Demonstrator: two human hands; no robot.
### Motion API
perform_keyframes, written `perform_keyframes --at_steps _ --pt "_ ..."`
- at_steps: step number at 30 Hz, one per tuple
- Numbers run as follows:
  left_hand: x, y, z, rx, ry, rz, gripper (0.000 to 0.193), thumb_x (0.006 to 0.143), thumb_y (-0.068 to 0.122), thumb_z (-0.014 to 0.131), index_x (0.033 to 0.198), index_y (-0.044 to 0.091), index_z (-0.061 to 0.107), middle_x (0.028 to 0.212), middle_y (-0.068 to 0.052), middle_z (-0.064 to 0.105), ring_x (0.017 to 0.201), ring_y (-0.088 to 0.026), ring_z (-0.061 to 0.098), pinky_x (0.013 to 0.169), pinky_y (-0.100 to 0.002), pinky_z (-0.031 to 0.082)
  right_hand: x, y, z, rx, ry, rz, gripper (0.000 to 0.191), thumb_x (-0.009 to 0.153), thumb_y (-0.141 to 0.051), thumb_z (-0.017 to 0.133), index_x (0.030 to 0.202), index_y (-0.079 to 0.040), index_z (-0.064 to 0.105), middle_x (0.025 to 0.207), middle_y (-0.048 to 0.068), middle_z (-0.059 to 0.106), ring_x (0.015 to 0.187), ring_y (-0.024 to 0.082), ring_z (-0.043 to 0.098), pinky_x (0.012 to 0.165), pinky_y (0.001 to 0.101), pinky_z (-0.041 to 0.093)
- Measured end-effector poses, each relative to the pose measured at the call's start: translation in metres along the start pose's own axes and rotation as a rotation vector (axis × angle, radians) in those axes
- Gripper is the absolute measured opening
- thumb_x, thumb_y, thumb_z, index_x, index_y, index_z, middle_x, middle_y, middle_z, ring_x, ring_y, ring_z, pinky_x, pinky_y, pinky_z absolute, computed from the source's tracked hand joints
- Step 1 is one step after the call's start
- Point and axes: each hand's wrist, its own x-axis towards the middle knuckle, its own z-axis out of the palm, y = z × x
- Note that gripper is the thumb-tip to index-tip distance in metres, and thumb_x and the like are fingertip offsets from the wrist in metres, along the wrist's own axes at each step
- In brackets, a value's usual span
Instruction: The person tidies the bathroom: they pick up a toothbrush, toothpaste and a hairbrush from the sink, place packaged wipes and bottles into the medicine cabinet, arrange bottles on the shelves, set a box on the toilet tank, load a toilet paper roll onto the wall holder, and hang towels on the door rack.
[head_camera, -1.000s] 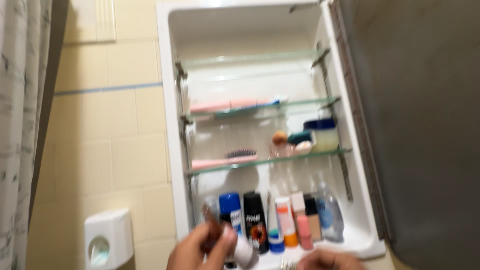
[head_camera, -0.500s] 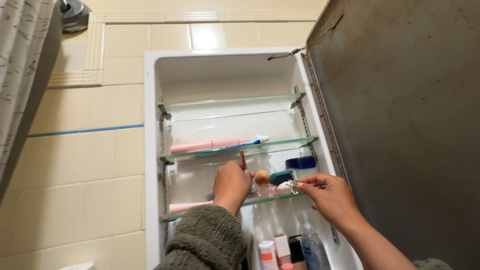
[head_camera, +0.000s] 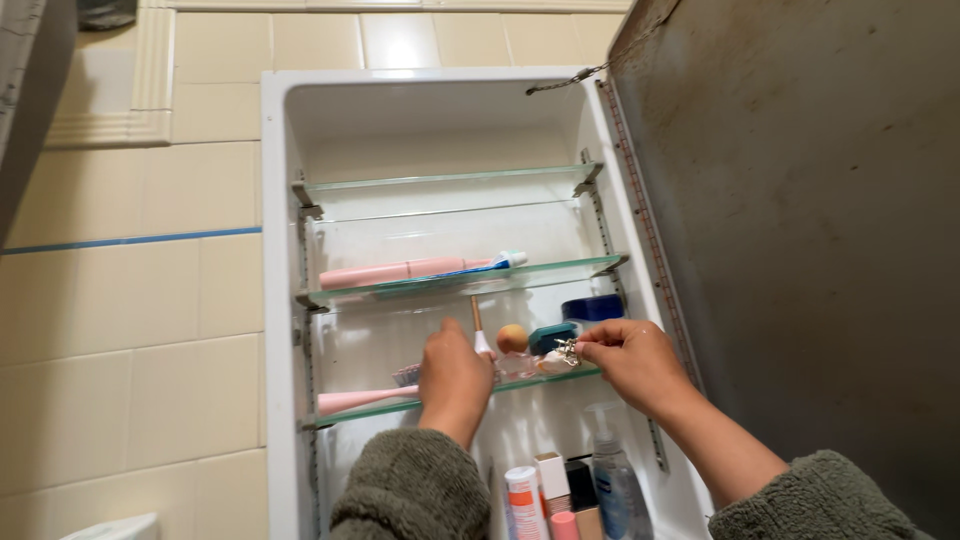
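Both hands reach into the open wall cabinet at its lower glass shelf. The left hand is closed around a thin brush handle, which sticks up at about 12 o'clock from the fist. The right hand pinches a small silvery clip between thumb and fingertips, at its 9 o'clock. A small orange ball sits between the hands; a pink toothbrush lies on the shelf above.
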Motion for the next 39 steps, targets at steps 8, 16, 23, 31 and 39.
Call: perform_keyframes --at_steps 8,16,23,31,39 --pt "0.011 -0.033 0.020 -0.027 0.017 0.104 0.008 0.085 0.001 0.063 0.089 0.002 0.070 0.104 -0.021 0.068 0.099 -0.040 0.067 0.085 -0.048 0.055 0.001 -0.024 0.039 -0.046 -0.091 -0.098 0.020 0.083 -0.021 0.078 0.094 -0.005 0.083 0.078 0.008 0.080 0.070 0.012 0.071 0.067 0.0300 0.055" --pt "0.016 -0.055 -0.019 -0.177 0.201 0.147 0.018 0.078 -0.002 0.065 0.092 0.003 0.075 0.093 -0.018 0.073 0.090 -0.035 0.071 0.081 -0.044 0.056 0.001 -0.051 0.088 -0.148 -0.258 -0.195 0.020 0.083 -0.020 0.077 0.097 -0.008 0.082 0.086 0.008 0.081 0.080 0.017 0.075 0.075 0.0309 0.057" --pt "0.005 -0.068 -0.048 -0.095 -0.092 0.163 0.027 0.081 0.003 0.069 0.106 0.008 0.076 0.093 -0.016 0.075 0.091 -0.032 0.073 0.084 -0.040 0.057 -0.009 -0.061 0.117 -0.250 -0.274 -0.172 0.020 0.084 -0.022 0.076 0.100 -0.013 0.081 0.091 0.007 0.081 0.085 0.019 0.076 0.078 0.0348 0.057" --pt "0.002 -0.075 -0.052 -0.018 -0.068 0.225 0.024 0.080 0.000 0.067 0.100 0.008 0.078 0.097 -0.017 0.074 0.094 -0.034 0.072 0.086 -0.041 0.057 -0.021 -0.072 0.118 -0.434 -0.203 -0.141 0.027 0.087 -0.022 0.068 0.111 -0.027 0.079 0.099 0.003 0.078 0.095 0.023 0.073 0.082 0.0399 0.056" --pt "-0.003 -0.083 -0.068 0.230 -0.059 0.129 0.024 0.085 0.011 0.070 0.108 0.015 0.074 0.114 -0.010 0.068 0.105 -0.034 0.067 0.091 -0.045 0.054 -0.034 -0.082 0.121 -0.472 -0.265 -0.156 0.021 0.088 -0.030 0.069 0.105 -0.025 0.080 0.102 0.001 0.079 0.097 0.021 0.073 0.085 0.0389 0.056"
